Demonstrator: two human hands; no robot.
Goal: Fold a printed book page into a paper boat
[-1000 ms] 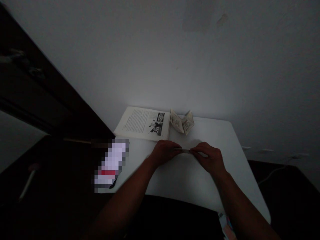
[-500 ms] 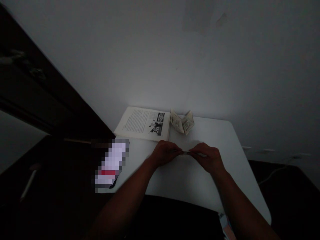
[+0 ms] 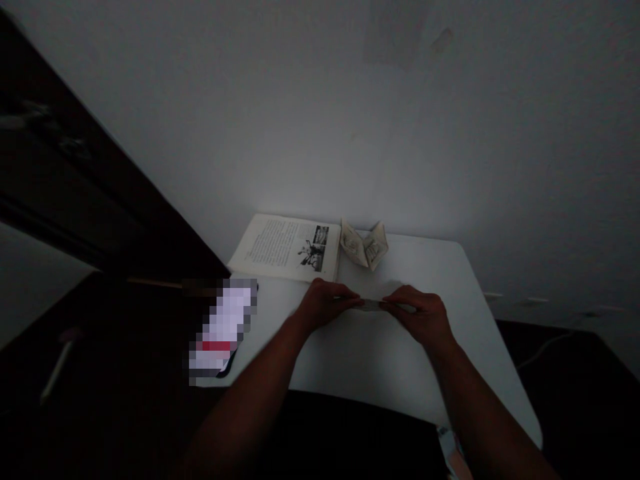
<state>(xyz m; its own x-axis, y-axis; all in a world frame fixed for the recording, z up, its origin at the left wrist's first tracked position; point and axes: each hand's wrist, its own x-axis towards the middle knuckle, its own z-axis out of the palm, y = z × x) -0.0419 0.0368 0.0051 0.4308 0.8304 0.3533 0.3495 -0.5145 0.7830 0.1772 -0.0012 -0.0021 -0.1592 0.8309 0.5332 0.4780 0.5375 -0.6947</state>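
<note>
Between my two hands a narrow strip of folded paper [image 3: 371, 305] is held level above the table. My left hand [image 3: 327, 305] pinches its left end between thumb and fingers. At the other end, the fingertips of my right hand [image 3: 421, 312] are closed on it. Only the middle stretch of the paper shows; its ends are hidden in my fingers. Just beyond my hands stands a folded paper shape [image 3: 366, 245] with printed text and two raised points. To its left lies a book [image 3: 285, 248] with a printed page and dark pictures facing up.
A phone [image 3: 225, 327], its screen blurred out, lies at the left edge of the white table [image 3: 360, 373]. The wall [image 3: 320, 120] rises right behind the table. A dark door frame [image 3: 125, 180] stands at the left, and a cable [image 3: 547, 343] hangs at the right.
My hands have moved slightly apart, the left one leftward and the right one a little rightward. More of the paper between them shows now. The book and paper shape have stayed put.
</note>
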